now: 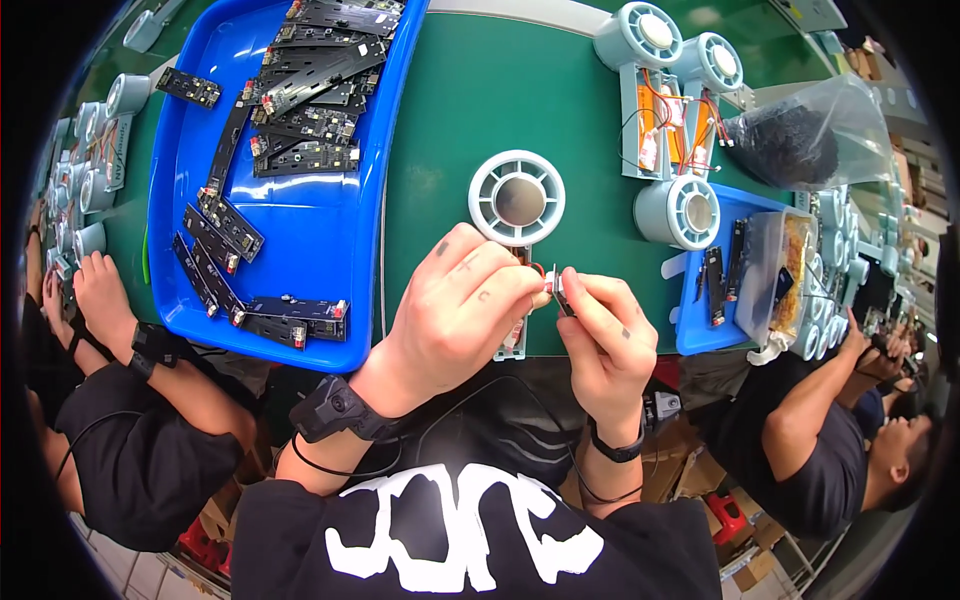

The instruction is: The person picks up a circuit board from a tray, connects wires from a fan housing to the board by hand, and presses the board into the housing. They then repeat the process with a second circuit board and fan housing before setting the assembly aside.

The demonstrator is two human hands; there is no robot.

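Observation:
A light-blue handheld fan housing (pixel 555 192) lies on the table, its round head away from me and its open handle coming toward me, partly under my left hand. My left hand (pixel 455 310) is closed, thumb and forefinger pinching a small wire connector (pixel 548 286) by a red wire that comes from the handle. Opposite it, my right hand (pixel 608 345) grips a small dark circuit board (pixel 563 294), seen nearly edge-on. Connector and board meet between my fingertips; whether the plug is seated cannot be seen.
On the left a blue tray (pixel 372 250) holds several black circuit boards (pixel 300 155). Several fan housings (pixel 677 212) with orange batteries and wires stand at the far right. Beside them are a plastic bag (pixel 815 135) and a smaller blue tray (pixel 690 335). People work on both sides.

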